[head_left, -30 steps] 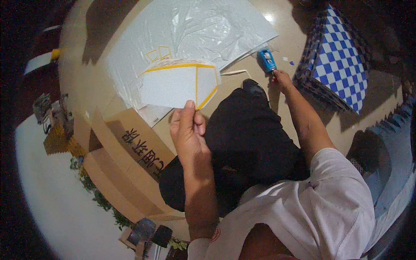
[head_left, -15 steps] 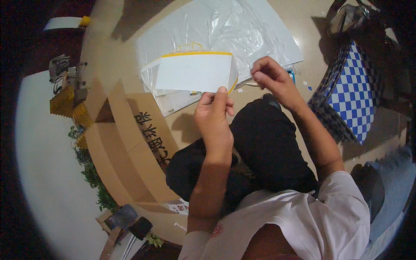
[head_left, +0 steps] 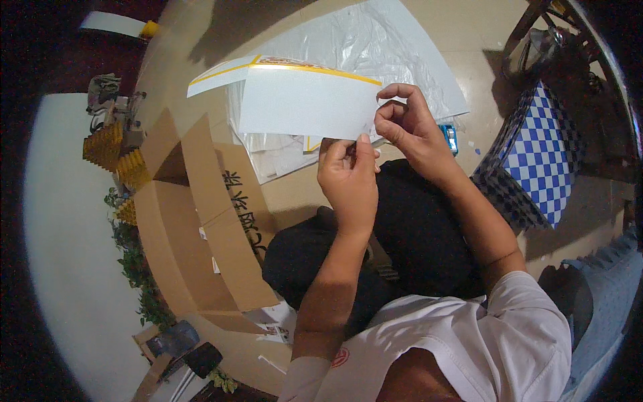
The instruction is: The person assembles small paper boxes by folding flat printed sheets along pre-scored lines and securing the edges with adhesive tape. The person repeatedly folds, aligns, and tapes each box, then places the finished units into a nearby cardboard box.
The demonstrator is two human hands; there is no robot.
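My left hand (head_left: 349, 184) pinches the lower right edge of a folded white card (head_left: 305, 104) with yellow borders, thumb on the near face. A printed panel shows along its upper edge, and a narrow flap angles off to the left. Curled at the card's right end is my right hand (head_left: 423, 137), its thumb and fingertips beside the edge. Whether those fingertips grip the card or something small there, I cannot make out. Beneath, on the floor, lie white sheets under crinkled clear plastic (head_left: 429, 80).
An open cardboard box (head_left: 167, 241) with handwriting on a flap stands at my left. On the right sits a stack of blue-and-white checkered pieces (head_left: 539, 161). A small blue item (head_left: 450, 139) lies beyond my right wrist. Plants (head_left: 137, 268) line the far left.
My right hand has moved left to the card's right end. The card has turned, its side flap and printed panel coming into sight. My left hand has shifted slightly right, still pinching the card.
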